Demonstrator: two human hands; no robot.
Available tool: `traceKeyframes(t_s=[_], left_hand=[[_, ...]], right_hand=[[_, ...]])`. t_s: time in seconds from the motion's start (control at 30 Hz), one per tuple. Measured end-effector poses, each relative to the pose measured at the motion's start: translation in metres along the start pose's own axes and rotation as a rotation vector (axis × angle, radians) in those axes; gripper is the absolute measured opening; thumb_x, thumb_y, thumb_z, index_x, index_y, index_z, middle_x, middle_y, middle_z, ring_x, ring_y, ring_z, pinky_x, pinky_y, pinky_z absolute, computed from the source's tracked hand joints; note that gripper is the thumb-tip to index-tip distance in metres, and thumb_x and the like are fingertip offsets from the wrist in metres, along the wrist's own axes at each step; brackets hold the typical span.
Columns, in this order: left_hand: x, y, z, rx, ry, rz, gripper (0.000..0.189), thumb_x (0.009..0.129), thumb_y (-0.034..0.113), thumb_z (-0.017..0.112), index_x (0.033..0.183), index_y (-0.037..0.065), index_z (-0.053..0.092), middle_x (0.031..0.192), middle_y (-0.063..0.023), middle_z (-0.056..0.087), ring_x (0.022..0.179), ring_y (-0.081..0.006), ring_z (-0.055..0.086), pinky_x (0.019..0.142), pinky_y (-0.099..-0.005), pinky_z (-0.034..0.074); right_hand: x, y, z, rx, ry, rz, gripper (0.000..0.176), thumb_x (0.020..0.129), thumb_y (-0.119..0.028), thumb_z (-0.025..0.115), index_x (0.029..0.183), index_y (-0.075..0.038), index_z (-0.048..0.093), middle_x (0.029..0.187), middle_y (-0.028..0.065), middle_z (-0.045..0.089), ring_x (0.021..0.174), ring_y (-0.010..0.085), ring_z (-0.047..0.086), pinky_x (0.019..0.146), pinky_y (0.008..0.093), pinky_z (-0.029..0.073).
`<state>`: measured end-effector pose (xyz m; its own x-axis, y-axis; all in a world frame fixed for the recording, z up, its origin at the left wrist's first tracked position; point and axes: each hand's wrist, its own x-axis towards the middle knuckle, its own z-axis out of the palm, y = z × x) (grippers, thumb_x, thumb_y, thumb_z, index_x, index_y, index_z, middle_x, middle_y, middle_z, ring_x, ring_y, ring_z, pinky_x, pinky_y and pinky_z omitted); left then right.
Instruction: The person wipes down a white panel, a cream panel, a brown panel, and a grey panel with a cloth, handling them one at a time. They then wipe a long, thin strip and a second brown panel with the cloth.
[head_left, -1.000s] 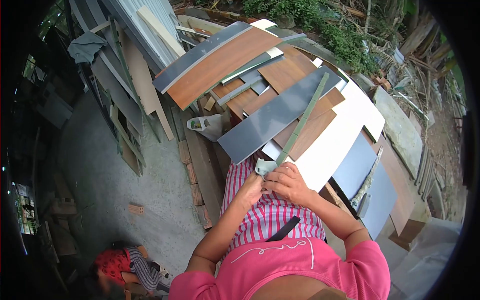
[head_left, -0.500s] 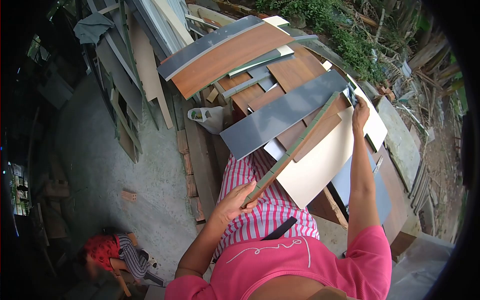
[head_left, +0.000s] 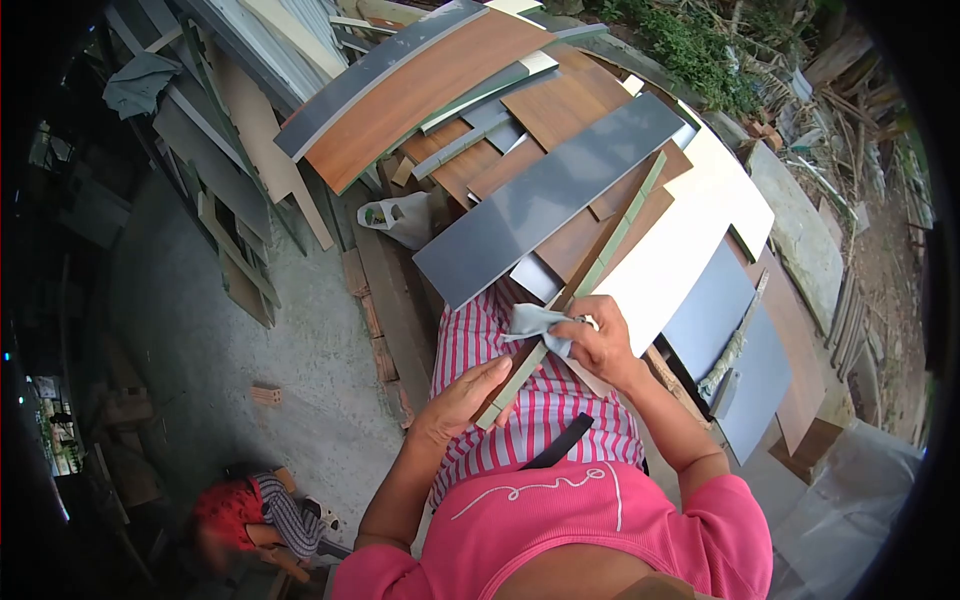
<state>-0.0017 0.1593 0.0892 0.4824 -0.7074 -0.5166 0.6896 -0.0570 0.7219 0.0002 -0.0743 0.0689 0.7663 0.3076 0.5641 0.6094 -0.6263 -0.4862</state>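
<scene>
A long narrow strip of board [head_left: 612, 242], green along its edge and brown on the side, slants away from my lap over the stacked boards. Its near end rests in my left hand [head_left: 466, 400], thumb along one side and fingers curled underneath. My right hand [head_left: 604, 345] pinches a crumpled pale grey-blue cloth [head_left: 534, 322]. That cloth wraps over the strip a short way beyond my left hand. Beneath the strip lie a glossy dark grey board [head_left: 550, 200] and a cream board [head_left: 700, 225].
Wood-patterned boards [head_left: 420, 110] and grey boards are piled ahead. A white plastic bag [head_left: 400, 220] sits left of the pile. Tall panels [head_left: 215, 150] lean at far left. A person in red [head_left: 225, 515] bends low at lower left. A brick [head_left: 265, 396] lies on the concrete floor.
My right hand has come down from the strip's far end to near my left hand, bringing the cloth. My left hand still holds the near end. The view has shifted slightly.
</scene>
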Motion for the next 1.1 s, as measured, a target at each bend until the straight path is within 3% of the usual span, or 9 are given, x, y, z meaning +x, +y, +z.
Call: traceKeyframes(t_s=[0.13,0.33,0.47,0.57,0.67,0.77,0.87,0.9,1.1], left_hand=[[-0.003,-0.002,-0.002,0.007,-0.057,0.067,0.051,0.101,0.035,0.019,0.127,0.001,0.046,0.054,0.0006,0.045,0.042,-0.0069,0.040,0.043,-0.0198,0.037],[-0.027,-0.011,-0.004,0.066,-0.063,0.071,0.049,0.101,0.033,0.021,0.127,0.000,0.046,0.055,0.0020,0.044,0.044,-0.0053,0.040,0.043,-0.0197,0.035],[-0.042,0.009,-0.010,0.081,-0.097,0.098,0.048,0.100,0.036,0.029,0.127,0.001,0.048,0.059,0.0032,0.047,0.046,-0.0045,0.042,0.045,-0.0192,0.037],[-0.012,0.045,-0.011,0.497,0.059,0.264,0.044,0.099,0.033,0.036,0.126,0.002,0.049,0.074,0.0033,0.053,0.067,-0.0024,0.045,0.060,-0.0183,0.040],[0.038,0.083,-0.024,0.912,0.192,0.303,0.041,0.097,0.036,0.039,0.109,0.002,0.057,0.070,-0.0017,0.051,0.067,-0.0085,0.045,0.063,-0.0261,0.042],[0.080,0.108,-0.041,0.921,0.261,0.321,0.045,0.095,0.042,0.042,0.089,0.000,0.057,0.070,-0.0080,0.057,0.064,-0.0141,0.053,0.060,-0.0314,0.043],[0.082,0.130,-0.046,1.140,0.321,0.320,0.046,0.093,0.043,0.044,0.100,0.001,0.060,0.072,-0.0136,0.058,0.067,-0.0228,0.058,0.063,-0.0350,0.045],[0.098,0.110,-0.068,1.187,0.464,0.670,0.043,0.092,0.039,0.047,0.109,0.001,0.059,0.074,-0.0179,0.059,0.071,-0.0282,0.059,0.067,-0.0382,0.045],[0.069,0.137,-0.121,0.984,0.749,0.579,0.042,0.089,0.035,0.054,0.111,0.000,0.059,0.086,-0.0125,0.063,0.074,-0.0216,0.062,0.071,-0.0326,0.048]], right_hand=[[0.016,0.076,-0.012,-0.121,0.269,0.323,0.035,0.067,0.013,0.054,0.094,-0.007,0.059,0.092,0.0109,0.051,0.085,0.0271,0.053,0.073,0.0343,0.045],[0.002,0.205,-0.056,-0.472,0.496,0.863,0.026,0.082,-0.004,0.045,0.106,-0.006,0.056,0.097,0.0182,0.055,0.088,0.0329,0.055,0.080,0.0410,0.043],[-0.004,0.201,-0.049,-0.534,0.444,0.856,0.028,0.083,-0.006,0.046,0.109,-0.006,0.057,0.098,0.0191,0.056,0.091,0.0333,0.056,0.081,0.0406,0.043],[-0.006,0.197,-0.045,-0.575,0.421,0.808,0.028,0.083,-0.007,0.046,0.109,-0.007,0.057,0.099,0.0196,0.056,0.091,0.0335,0.056,0.081,0.0404,0.043],[-0.006,0.198,-0.045,-0.560,0.436,0.811,0.028,0.083,-0.007,0.046,0.109,-0.007,0.058,0.100,0.0195,0.056,0.091,0.0334,0.056,0.081,0.0406,0.043],[-0.009,0.199,-0.045,-0.554,0.442,0.791,0.029,0.083,-0.006,0.044,0.108,-0.007,0.058,0.101,0.0195,0.056,0.092,0.0337,0.056,0.082,0.0408,0.043],[-0.011,0.203,-0.045,-0.541,0.438,0.783,0.030,0.083,-0.005,0.043,0.110,-0.005,0.057,0.101,0.0191,0.056,0.093,0.0334,0.056,0.083,0.0409,0.043],[-0.011,0.204,-0.045,-0.529,0.438,0.783,0.030,0.083,-0.006,0.043,0.110,-0.005,0.057,0.101,0.0189,0.056,0.093,0.0332,0.056,0.083,0.0407,0.043],[-0.011,0.201,-0.046,-0.474,0.423,0.844,0.032,0.085,-0.008,0.041,0.113,-0.004,0.057,0.104,0.0171,0.055,0.095,0.0320,0.055,0.085,0.0392,0.041]])
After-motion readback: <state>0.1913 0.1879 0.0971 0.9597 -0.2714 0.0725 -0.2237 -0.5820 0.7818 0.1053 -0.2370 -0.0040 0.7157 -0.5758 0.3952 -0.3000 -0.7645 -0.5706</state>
